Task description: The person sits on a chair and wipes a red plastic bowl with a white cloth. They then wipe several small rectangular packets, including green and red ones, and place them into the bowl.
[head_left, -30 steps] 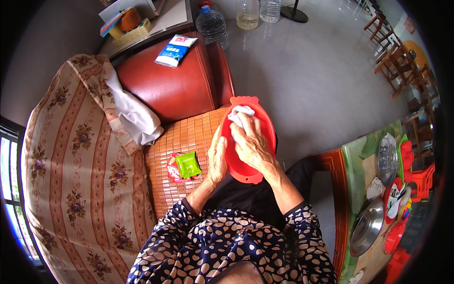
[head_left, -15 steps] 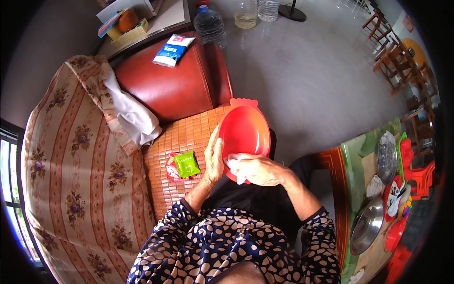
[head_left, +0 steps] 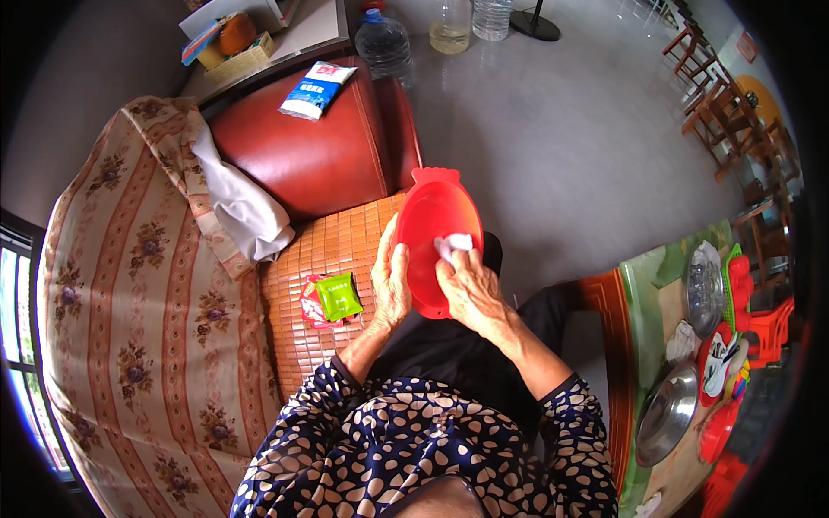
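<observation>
A red oval plastic basin (head_left: 423, 220) with a scalloped tab at its far end is held tilted over my lap. My left hand (head_left: 391, 281) grips its left rim, thumb on the inside edge. Inside the basin, my right hand (head_left: 473, 289) pinches a crumpled white tissue or cloth (head_left: 454, 245) against the right part of the inner wall. To the left, on the bamboo seat mat (head_left: 332, 237), lie a green packet (head_left: 339, 296) and a red packet (head_left: 311, 304) partly under it.
A blue-and-white packet (head_left: 318, 89) rests on the brown leather armrest (head_left: 298, 160). At right, a table (head_left: 635, 345) bears a steel bowl (head_left: 669, 413), a clear bowl (head_left: 704, 287) and red plasticware. Large bottles (head_left: 384, 47) stand on the floor beyond. Floral fabric (head_left: 142, 302) covers the sofa back.
My right hand has moved the white tissue or cloth from the basin's near end farther in, toward the right wall. The basin has shifted slightly left and away and turned more on its side.
</observation>
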`<state>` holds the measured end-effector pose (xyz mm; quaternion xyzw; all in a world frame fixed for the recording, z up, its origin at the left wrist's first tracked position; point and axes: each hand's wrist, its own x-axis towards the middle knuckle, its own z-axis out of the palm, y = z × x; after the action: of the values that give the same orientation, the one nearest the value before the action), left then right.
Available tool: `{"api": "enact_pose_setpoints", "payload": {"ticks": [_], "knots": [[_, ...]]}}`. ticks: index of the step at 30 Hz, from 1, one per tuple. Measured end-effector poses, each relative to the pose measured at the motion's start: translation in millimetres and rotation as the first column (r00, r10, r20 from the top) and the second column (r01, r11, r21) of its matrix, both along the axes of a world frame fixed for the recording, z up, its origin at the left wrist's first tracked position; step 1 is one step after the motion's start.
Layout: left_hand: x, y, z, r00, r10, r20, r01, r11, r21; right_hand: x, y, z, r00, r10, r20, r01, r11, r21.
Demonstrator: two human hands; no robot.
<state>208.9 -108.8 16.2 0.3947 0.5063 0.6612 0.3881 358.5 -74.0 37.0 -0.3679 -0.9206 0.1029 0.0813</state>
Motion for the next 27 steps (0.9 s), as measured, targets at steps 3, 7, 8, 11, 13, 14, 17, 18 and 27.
{"api": "enact_pose_setpoints", "payload": {"ticks": [3,7,8,11,13,14,17,18,27], "knots": [[-1.1,2.9,-12.8,0.999,-0.005,0.039,0.005,1.000,-0.014,3.4,-11.7,-7.2,0.988,0.054,-0.146,-0.087,0.970,-0.226],[-4.9,12.6,-22.8,0.996,-0.060,0.068,0.059,0.998,0.017,26.4,24.0,0.1,0.833,0.279,-0.477,-0.505,0.734,-0.454],[-9.5,13.4,-23.0,0.998,-0.028,0.055,0.027,0.999,0.021,35.3,29.0,12.6,0.840,0.196,-0.506,-0.480,0.704,-0.524],[-25.0,22.3,-15.2,0.998,0.059,0.023,-0.060,0.998,0.010,61.2,49.7,45.0,0.963,0.051,-0.265,-0.148,0.920,-0.362],[-23.7,32.1,-12.3,0.997,0.075,0.003,-0.075,0.997,0.011,60.5,50.2,47.3,0.867,-0.128,-0.482,0.123,0.992,-0.042],[-17.4,32.8,-12.5,0.997,0.079,-0.006,-0.079,0.997,0.010,52.9,48.4,49.0,0.821,-0.148,-0.551,0.110,0.989,-0.102],[8.4,38.3,-12.2,0.995,0.088,-0.044,-0.087,0.996,0.005,15.8,35.6,14.1,0.713,0.050,-0.699,-0.159,0.983,-0.091],[12.7,39.0,-13.0,0.993,0.101,-0.056,-0.101,0.995,0.002,8.7,27.6,6.2,0.810,0.124,-0.574,-0.180,0.983,-0.042],[-19.7,33.9,-19.6,0.976,0.219,-0.020,-0.218,0.976,0.017,64.6,33.2,-9.2,0.809,-0.109,-0.578,0.052,0.992,-0.114]]}}
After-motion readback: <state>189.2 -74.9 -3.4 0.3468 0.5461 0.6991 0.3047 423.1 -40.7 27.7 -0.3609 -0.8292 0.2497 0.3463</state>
